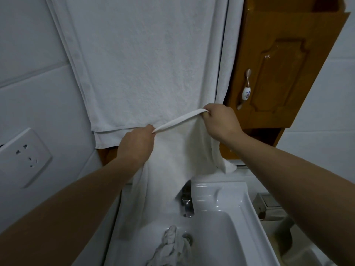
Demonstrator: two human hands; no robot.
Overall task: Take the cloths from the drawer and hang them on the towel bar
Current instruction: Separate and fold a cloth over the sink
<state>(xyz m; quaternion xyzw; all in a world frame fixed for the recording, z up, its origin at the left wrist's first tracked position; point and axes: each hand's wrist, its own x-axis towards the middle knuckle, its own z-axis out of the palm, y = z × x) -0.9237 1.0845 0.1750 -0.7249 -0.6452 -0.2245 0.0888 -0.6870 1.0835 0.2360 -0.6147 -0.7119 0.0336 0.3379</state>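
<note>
Nearest, at the bottom: a crumpled greyish rag (171, 244) lying in the white sink (226, 233), beside the drain. Just behind it, a chrome faucet (187, 200) on the sink's back ledge, its base partly covered by hanging white fabric. To the right of the sink, a small metal box (269, 206), too dim to identify.

Further up, two bare forearms reaching forward from the lower corners. Left hand (136, 144) clenched on the folded top edge of a white cloth (180, 150), pinching it at the fingertips. Right hand (221, 121) likewise closed on the same edge, a little higher and to the right, so the hem stretched taut and slanted between the two hands. Rest of the cloth drooping from that edge, lower end down over the sink's back rim and around the faucet.

Directly behind the hands, a large white towel (149, 64) hanging flat against the wall in layers, bottom hem just above the left hand. Towel bar itself not visible. To the left, white wall tiles with an electrical socket (23, 156). To the right, a brown wooden cabinet door (278, 73) with a metal and ceramic handle (245, 89).
</note>
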